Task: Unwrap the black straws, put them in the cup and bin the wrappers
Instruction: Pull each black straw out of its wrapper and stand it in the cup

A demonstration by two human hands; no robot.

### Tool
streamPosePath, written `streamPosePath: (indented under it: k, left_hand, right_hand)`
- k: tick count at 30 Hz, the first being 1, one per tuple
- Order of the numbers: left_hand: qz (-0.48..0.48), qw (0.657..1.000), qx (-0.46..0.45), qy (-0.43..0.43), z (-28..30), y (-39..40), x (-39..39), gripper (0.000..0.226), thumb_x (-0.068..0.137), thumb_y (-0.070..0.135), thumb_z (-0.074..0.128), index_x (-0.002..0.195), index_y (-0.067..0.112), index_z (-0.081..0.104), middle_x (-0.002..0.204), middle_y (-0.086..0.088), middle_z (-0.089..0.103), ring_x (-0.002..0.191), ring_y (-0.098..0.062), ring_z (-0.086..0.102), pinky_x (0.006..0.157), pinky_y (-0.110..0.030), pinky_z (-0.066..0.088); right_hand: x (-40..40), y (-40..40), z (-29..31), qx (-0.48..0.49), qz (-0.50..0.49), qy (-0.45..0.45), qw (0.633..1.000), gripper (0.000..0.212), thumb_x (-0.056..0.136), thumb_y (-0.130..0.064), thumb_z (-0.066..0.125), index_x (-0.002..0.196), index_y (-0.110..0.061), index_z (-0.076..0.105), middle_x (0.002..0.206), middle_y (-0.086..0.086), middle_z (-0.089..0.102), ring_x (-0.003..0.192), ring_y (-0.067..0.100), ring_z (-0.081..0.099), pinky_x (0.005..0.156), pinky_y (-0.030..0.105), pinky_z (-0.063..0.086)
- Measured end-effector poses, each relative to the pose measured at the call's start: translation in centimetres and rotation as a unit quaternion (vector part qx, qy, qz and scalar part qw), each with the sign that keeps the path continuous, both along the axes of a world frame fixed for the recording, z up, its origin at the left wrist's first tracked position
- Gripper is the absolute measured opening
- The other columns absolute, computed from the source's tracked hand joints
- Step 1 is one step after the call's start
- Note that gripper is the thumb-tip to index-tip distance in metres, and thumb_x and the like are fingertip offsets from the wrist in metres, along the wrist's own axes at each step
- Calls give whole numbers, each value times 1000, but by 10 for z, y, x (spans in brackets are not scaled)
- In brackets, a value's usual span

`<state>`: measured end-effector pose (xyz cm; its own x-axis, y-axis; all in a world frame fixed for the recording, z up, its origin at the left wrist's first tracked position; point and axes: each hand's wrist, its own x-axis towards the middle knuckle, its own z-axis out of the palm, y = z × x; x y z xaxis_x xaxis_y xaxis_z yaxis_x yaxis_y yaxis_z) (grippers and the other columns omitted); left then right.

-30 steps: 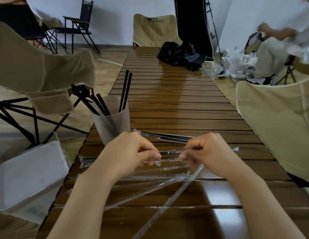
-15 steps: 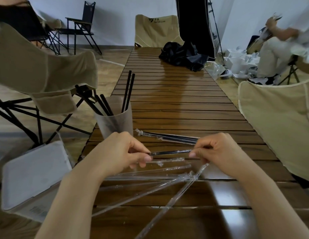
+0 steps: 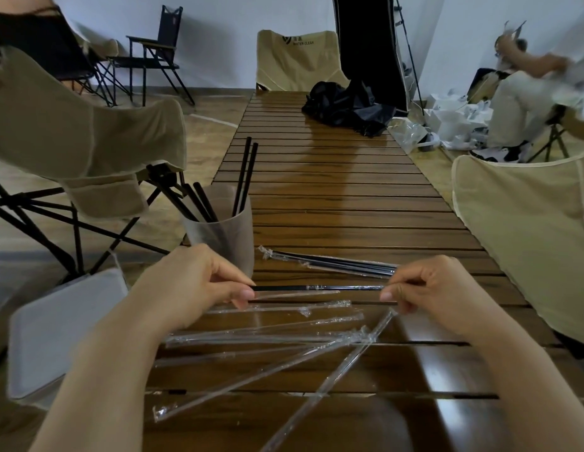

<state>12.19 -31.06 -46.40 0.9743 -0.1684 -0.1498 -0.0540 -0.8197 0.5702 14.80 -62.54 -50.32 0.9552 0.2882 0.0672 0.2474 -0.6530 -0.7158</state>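
A black straw (image 3: 316, 288) stretches level between my hands above the slatted wooden table (image 3: 343, 203). My left hand (image 3: 192, 285) pinches its left end; my right hand (image 3: 444, 288) pinches the right end, where clear wrapper still clings. A translucent cup (image 3: 225, 239) with several black straws stands just behind my left hand. A small bundle of wrapped straws (image 3: 330, 264) lies behind the held straw. Several empty clear wrappers (image 3: 271, 337) lie scattered below my hands.
A grey lidded bin (image 3: 59, 331) sits on the floor left of the table. Beige camp chairs flank the table at left (image 3: 72, 135) and right (image 3: 525, 230). A black cloth heap (image 3: 346, 107) lies at the table's far end. A person (image 3: 528, 79) sits at far right.
My hands have drawn apart, so more bare black straw shows between them. The wrapper has slid toward my right hand.
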Motion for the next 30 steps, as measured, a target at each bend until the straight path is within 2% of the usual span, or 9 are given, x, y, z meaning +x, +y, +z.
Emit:
streamPosePath:
  k: [4, 6, 10, 12, 16, 18, 21, 26, 30]
  left_hand:
    - [39, 999, -34, 8, 14, 2, -6, 20, 68, 50, 65, 76, 35, 74, 69, 21, 72, 68, 8, 66, 75, -24, 54]
    - [74, 996, -42, -10, 24, 9, -8, 31, 63, 56, 60, 73, 29, 73, 65, 18, 71, 62, 7, 65, 65, -19, 46]
    - [108, 981, -95, -128, 48, 21, -14, 34, 62, 60, 58, 73, 32, 73, 61, 11, 71, 60, 2, 66, 70, -28, 46]
    - [91, 976, -108, -165, 58, 17, -18, 36, 61, 61, 56, 72, 30, 72, 66, 16, 71, 63, 3, 67, 69, -25, 48]
    - [78, 992, -21, -95, 54, 0, -18, 49, 59, 69, 54, 97, 40, 59, 84, 20, 68, 77, 1, 65, 67, -21, 48]
    - [78, 994, -10, -78, 48, -9, -16, 36, 73, 60, 57, 100, 37, 59, 86, 18, 68, 72, 2, 66, 61, -12, 45]
    - [66, 993, -39, -90, 44, -18, -12, 13, 84, 40, 63, 90, 29, 68, 74, 9, 72, 63, 4, 67, 51, -9, 46]
    - [90, 975, -187, -76, 54, -19, -11, 8, 78, 20, 72, 82, 13, 74, 67, -1, 74, 56, -5, 69, 49, -11, 53]
    - [94, 948, -295, -74, 65, -19, -14, 7, 74, 13, 74, 79, 9, 74, 67, -7, 74, 56, -13, 71, 50, -17, 56]
  right_hand:
    - [-1, -5, -1, 5, -18, -1, 1000, 20, 74, -31, 74, 55, -30, 67, 56, -1, 66, 54, 6, 57, 59, 17, 47]
    - [0, -8, -3, 10, -30, 9, 999, 21, 75, -29, 74, 55, -24, 68, 57, -1, 66, 55, 7, 58, 60, 18, 48]
    - [1, -10, -10, 8, -35, 23, 999, 19, 75, -21, 76, 57, -26, 72, 61, -3, 70, 59, 7, 65, 64, 16, 51]
    - [1, -8, -11, 28, -21, 18, 999, 22, 76, -17, 75, 58, -29, 72, 63, 0, 71, 60, 9, 66, 64, 16, 52]
    - [3, -5, -8, 73, -2, 0, 997, 21, 75, -12, 75, 61, -28, 74, 64, 3, 71, 61, 13, 67, 63, 17, 52]
    - [3, -4, -7, 108, -2, 4, 994, 16, 72, -12, 75, 62, -25, 75, 66, 4, 72, 65, 14, 68, 64, 16, 51]
    - [3, -4, -7, 130, -9, 6, 991, 7, 69, -17, 74, 68, -23, 77, 71, 3, 74, 71, 15, 71, 68, 17, 54]
    - [3, -3, -11, 75, -7, 16, 997, 5, 68, -30, 74, 71, -29, 77, 76, -2, 75, 77, 15, 71, 78, 38, 57]
    - [3, -2, -13, 80, -16, 21, 996, 6, 72, -22, 77, 75, -27, 78, 77, -4, 75, 77, 11, 70, 78, 38, 56]
